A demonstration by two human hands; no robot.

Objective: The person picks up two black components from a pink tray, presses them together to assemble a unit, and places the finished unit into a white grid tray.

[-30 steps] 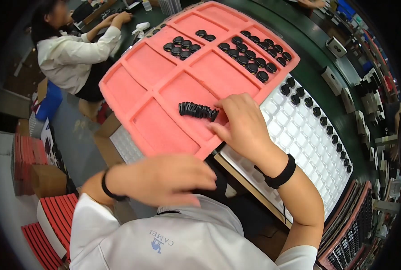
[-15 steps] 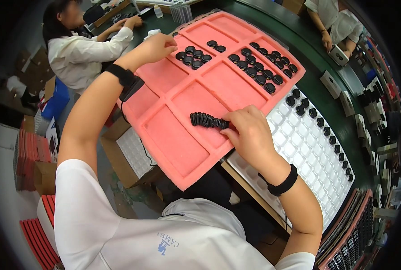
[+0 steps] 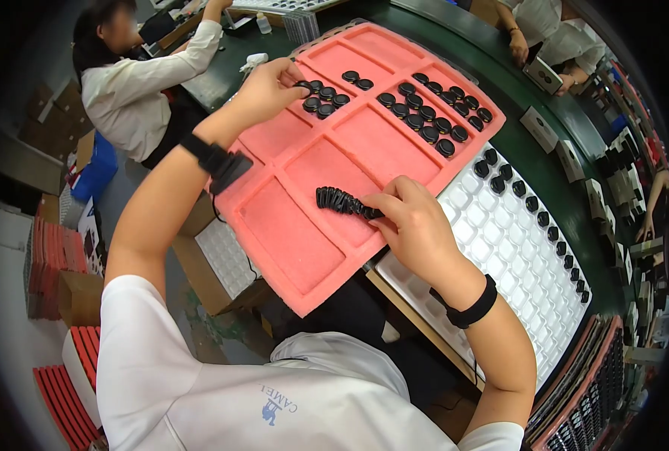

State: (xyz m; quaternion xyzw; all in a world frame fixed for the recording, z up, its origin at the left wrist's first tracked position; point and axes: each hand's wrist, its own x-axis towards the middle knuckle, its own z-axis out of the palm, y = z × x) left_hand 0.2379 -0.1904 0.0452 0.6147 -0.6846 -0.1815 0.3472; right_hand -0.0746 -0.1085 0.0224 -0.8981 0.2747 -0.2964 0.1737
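A pink foam tray (image 3: 282, 252) with rectangular compartments lies in front of me. My left hand (image 3: 269, 90) is at its far left, thumb and fingers closed on a small black round piece (image 3: 303, 88). Beside it, several more black round pieces (image 3: 325, 94) lie flat in the same compartment. My right hand (image 3: 415, 222) pinches the near end of a curved row of black pieces (image 3: 336, 199), which stand on edge against each other in a middle compartment. The fingertips partly hide that end of the row.
To the right, a white moulded tray (image 3: 499, 248) has black pieces along its far edge. More black round pieces (image 3: 428, 113) fill far-right tray compartments. White boxes (image 3: 541, 129) stand on the green table (image 3: 492, 90). Co-workers sit at the far left and far right. A cardboard box (image 3: 199, 278) is below left.
My left hand has moved slightly right and down onto a black round piece and closed on it. My right hand stays at the row. The pink tray has shifted slightly left.
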